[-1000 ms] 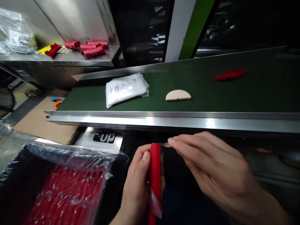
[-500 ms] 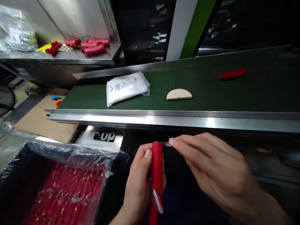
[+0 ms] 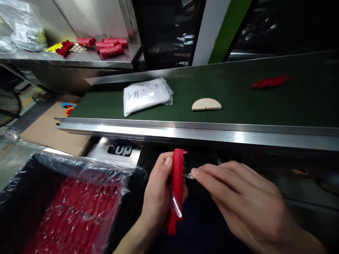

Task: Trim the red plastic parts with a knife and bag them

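My left hand [image 3: 156, 197] is closed round a long red plastic part [image 3: 177, 180], held upright below the conveyor's steel rim; a bit of clear film hangs from the part. My right hand [image 3: 238, 197] pinches a small metal blade [image 3: 187, 175] whose tip touches the part's right edge, about a third of the way down. To the left, a black bin lined with clear plastic [image 3: 66, 208] holds several bagged red parts.
A green conveyor belt [image 3: 238, 102] with a steel rim [image 3: 185, 130] carries a white bag with writing [image 3: 147, 95], a beige half-disc [image 3: 206, 104] and a red part [image 3: 268, 82]. A steel shelf at the back left [image 3: 79, 60] holds more red parts [image 3: 108, 47] and bags.
The red part has risen in my left hand. The blade in my right hand has moved down from the part's top end to lower on its right edge.
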The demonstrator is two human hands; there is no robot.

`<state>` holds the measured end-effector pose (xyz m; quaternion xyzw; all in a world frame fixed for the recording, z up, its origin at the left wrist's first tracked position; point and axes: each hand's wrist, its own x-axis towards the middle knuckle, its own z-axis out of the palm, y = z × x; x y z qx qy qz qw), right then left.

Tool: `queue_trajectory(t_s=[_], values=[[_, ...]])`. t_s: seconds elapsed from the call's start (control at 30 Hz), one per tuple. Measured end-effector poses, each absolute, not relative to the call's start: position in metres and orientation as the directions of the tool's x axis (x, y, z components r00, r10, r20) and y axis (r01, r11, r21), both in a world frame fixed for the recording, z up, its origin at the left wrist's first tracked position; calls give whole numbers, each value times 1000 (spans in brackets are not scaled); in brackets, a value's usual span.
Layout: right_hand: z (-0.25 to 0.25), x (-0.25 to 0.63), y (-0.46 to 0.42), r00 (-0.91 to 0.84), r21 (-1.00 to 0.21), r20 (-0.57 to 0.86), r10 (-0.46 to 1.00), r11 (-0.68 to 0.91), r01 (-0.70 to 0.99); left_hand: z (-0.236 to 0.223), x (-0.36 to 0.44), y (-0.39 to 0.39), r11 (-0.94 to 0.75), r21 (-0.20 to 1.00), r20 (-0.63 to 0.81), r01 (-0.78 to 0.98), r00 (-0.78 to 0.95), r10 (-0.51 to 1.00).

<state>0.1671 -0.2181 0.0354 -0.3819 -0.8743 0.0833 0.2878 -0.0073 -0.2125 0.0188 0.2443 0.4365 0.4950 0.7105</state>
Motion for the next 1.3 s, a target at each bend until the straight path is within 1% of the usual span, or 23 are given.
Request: queue_trajectory(t_s=[0.17, 0.33, 0.47, 0.57, 0.7, 0.83, 0.9, 0.97, 1.03, 1.1, 1.3], values=[[38, 166, -225, -592, -345, 408, 695, 718, 605, 22, -8, -207, 409, 749, -392, -521, 149, 908], [40, 168, -232, -619, -313, 381, 687, 725, 613, 22, -9, -200, 341, 763, -326, -549, 129, 937], [41, 166, -235, -640, -265, 336, 691, 722, 639, 20, -10, -196, 330, 765, -297, -552, 151, 943], [41, 164, -239, -640, -242, 342, 688, 723, 648, 20, -10, -192, 325, 750, -283, -577, 164, 945], [42, 167, -243, -639, -267, 385, 666, 743, 613, 22, -9, -184, 349, 706, -312, -616, 172, 934], [44, 176, -233, -546, -345, 460, 700, 708, 616, 24, -11, -186, 355, 696, -318, -624, 175, 932], [46, 178, -223, -486, -377, 498, 718, 684, 624, 24, -13, -193, 353, 715, -288, -603, 206, 935], [47, 177, -214, -442, -391, 519, 731, 663, 638, 23, -17, -203, 354, 765, -265, -538, 238, 934], [48, 174, -209, -424, -378, 531, 734, 653, 656, 23, -22, -211, 361, 828, -278, -429, 245, 929], [48, 170, -208, -436, -354, 535, 724, 661, 662, 24, -25, -218, 364, 864, -296, -348, 233, 926], [46, 168, -209, -453, -347, 543, 707, 680, 645, 28, -29, -224, 378, 875, -322, -303, 220, 921]])
